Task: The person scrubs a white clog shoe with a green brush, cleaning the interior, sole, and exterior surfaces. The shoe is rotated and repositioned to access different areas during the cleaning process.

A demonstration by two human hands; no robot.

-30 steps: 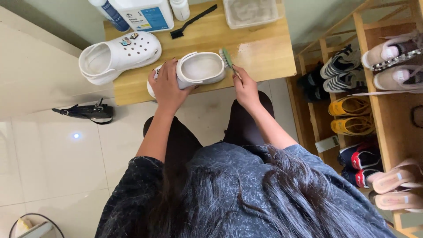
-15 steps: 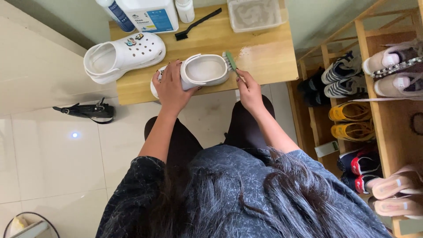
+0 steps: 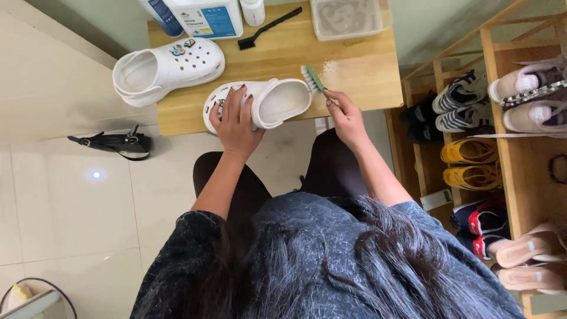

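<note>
A white clog [image 3: 277, 101] with small charms lies on its side at the front edge of a low wooden table [image 3: 366, 74]. My left hand [image 3: 236, 121] presses down on its toe end and holds it still. My right hand [image 3: 342, 112] grips a green-handled scrub brush [image 3: 313, 78], whose white bristles touch the clog's heel end. A second white clog [image 3: 168, 68] with charms rests upright at the table's left.
At the table's back stand a white jug of cleaner [image 3: 207, 16], a blue bottle [image 3: 158, 15], a small white bottle [image 3: 254, 9], a black brush [image 3: 269, 26] and a clear tub [image 3: 347, 16]. A wooden shoe rack [image 3: 520, 159] fills the right. A black strap [image 3: 115, 143] lies on the tiled floor.
The brush in my right hand has shifted slightly along the clog's heel end. My left hand stays on the clog.
</note>
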